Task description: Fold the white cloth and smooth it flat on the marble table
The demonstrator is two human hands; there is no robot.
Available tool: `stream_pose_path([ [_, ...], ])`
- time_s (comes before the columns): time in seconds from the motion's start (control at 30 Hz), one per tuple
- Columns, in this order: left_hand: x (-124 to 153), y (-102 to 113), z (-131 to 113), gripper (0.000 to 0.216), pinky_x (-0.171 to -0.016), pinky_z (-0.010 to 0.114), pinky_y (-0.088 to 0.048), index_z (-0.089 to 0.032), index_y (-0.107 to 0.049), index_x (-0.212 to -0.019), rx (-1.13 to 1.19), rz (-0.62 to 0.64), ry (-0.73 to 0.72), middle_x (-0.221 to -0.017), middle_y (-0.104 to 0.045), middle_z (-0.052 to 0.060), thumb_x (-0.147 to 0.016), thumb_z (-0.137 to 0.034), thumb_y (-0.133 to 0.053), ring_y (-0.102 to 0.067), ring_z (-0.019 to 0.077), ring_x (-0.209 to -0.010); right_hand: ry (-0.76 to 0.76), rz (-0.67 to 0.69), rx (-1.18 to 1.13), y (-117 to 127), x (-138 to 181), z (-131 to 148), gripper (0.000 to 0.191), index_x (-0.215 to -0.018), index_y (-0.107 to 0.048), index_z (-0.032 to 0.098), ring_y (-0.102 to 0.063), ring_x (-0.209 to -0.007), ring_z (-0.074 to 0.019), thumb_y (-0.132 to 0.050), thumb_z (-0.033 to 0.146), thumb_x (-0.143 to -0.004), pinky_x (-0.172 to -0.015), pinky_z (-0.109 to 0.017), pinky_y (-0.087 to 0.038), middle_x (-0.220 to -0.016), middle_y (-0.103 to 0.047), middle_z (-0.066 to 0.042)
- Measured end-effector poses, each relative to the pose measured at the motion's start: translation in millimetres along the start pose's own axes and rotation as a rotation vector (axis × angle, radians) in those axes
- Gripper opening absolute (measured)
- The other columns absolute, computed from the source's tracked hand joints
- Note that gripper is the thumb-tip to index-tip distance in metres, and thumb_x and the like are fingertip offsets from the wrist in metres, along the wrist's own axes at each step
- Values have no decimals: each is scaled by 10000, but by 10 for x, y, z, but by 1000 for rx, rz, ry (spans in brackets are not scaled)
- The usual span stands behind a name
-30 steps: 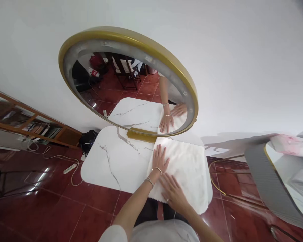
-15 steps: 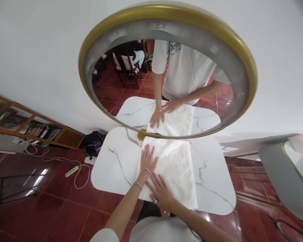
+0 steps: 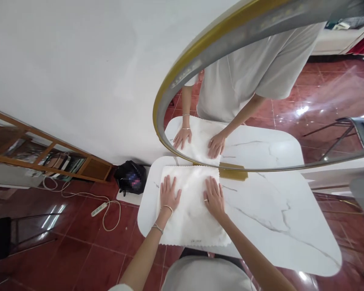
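A white cloth [image 3: 191, 210] with scalloped edges lies flat on a white marble-patterned table [image 3: 269, 214], its near edge hanging slightly over the table's front. My left hand [image 3: 169, 192] rests flat on the cloth's left part, fingers spread, with bracelets at the wrist. My right hand [image 3: 214, 197] presses flat on the cloth's right edge, fingers spread, a ring on one finger. Both hands hold nothing.
A big round gold-framed mirror [image 3: 182, 76] stands at the table's back on a gold base [image 3: 233, 174], reflecting my arms and torso. A black bag [image 3: 130, 178], a power strip [image 3: 98, 208] with cable and a wooden shelf [image 3: 42, 155] sit left on the red tile floor.
The view has swung to the right, so the mirror now fills the upper right. My right hand has slid from the cloth's near left part to its right edge.
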State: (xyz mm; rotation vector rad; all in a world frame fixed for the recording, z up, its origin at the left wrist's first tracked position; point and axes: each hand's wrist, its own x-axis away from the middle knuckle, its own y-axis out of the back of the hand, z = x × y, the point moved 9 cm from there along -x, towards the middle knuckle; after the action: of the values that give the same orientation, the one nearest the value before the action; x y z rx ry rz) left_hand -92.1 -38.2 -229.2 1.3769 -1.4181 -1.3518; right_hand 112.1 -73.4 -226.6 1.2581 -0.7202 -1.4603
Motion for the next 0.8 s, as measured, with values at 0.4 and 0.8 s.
stream_pose_path([
  [0.4, -810, -131, 402, 553, -1170, 487, -179, -229, -376, -1443, 47, 48, 34, -1571, -203, 111, -921, -400, -436, -172, 272, -1450, -46, -38, 3, -400, -623, 497, 659, -1520, -111, 123, -149, -1434, -316, -382, 324, -954, -1109, -495, -278, -1548, -195, -176],
  [0.8, -1044, -76, 956, 547, -1168, 480, -201, -249, -377, -1444, 34, 31, 141, -1570, -221, 69, -926, -418, -425, -198, 277, -1443, -56, 21, -98, -816, -1249, 853, 557, -1468, -329, 162, -199, -1383, -384, -371, 350, -945, -1077, -631, -154, -1497, -297, -187],
])
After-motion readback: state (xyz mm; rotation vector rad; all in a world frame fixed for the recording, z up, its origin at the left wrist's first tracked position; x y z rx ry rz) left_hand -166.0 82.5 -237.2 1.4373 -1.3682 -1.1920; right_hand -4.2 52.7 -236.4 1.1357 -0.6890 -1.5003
